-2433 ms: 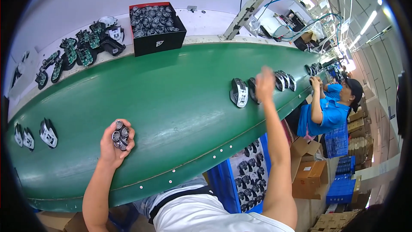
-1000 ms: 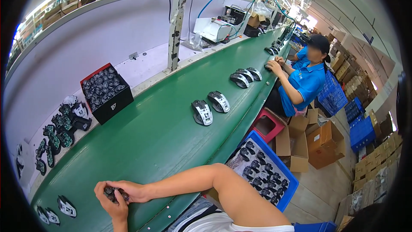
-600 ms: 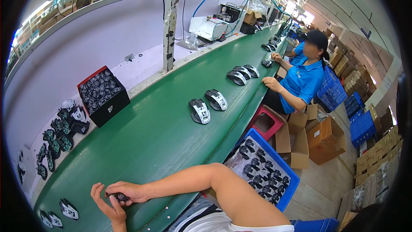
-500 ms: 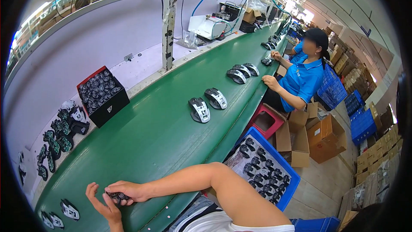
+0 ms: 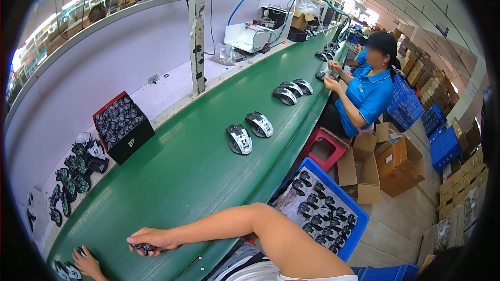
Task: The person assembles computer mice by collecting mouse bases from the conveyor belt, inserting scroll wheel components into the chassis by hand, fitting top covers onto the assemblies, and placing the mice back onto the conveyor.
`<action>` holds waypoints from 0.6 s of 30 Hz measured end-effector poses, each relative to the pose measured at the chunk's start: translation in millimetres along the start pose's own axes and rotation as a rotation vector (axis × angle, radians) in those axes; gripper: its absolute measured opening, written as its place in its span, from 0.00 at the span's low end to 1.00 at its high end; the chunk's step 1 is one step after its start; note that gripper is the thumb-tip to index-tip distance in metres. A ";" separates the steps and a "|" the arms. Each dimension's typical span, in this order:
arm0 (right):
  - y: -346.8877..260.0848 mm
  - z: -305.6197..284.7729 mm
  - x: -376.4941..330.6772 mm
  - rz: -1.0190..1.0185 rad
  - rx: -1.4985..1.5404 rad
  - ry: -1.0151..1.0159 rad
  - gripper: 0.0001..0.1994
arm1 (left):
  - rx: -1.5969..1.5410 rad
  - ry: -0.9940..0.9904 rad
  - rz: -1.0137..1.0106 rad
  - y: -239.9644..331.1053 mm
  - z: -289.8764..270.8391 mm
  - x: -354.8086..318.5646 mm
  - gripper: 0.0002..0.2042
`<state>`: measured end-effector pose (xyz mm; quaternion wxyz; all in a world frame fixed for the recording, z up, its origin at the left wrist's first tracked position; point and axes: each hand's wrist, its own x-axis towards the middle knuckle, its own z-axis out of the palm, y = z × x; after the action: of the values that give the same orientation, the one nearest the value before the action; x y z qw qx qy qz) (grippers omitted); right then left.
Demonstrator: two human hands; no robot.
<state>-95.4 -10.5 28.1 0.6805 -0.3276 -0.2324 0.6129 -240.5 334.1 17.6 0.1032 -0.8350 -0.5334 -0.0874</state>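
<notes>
Our right hand [image 5: 151, 240] gripped small dark parts [image 5: 142, 247] over the green conveyor belt [image 5: 192, 177]. Our left hand [image 5: 88, 263] lay open beside mouse shells [image 5: 66, 270].

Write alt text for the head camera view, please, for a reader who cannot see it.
The person's right hand grips small dark parts over a green conveyor belt, while the left hand touches a mouse shell at the belt's near end. Two more shells lie farther along, and a co-worker in blue sits beside the belt.

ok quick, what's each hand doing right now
left hand: open, fingers spread on the green conveyor belt beside a mouse shell.
right hand: closed on a handful of small dark parts.
</notes>
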 end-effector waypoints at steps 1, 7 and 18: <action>2.2 4.0 4.7 0.005 -0.016 -0.039 0.22 | 0.004 0.009 -0.010 -24.7 27.8 13.1 0.30; 3.1 -1.7 0.5 -0.012 -0.069 -0.021 0.22 | -0.462 0.131 0.247 -47.0 84.1 50.5 0.26; -10.8 -3.6 3.4 -0.047 -0.208 0.094 0.15 | -0.801 -0.008 0.711 63.3 -3.6 -51.7 0.24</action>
<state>-85.0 -8.1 33.2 0.6673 -0.4194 -0.2702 0.5531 -204.5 262.1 2.8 -0.2025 -0.9385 -0.1427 -0.2404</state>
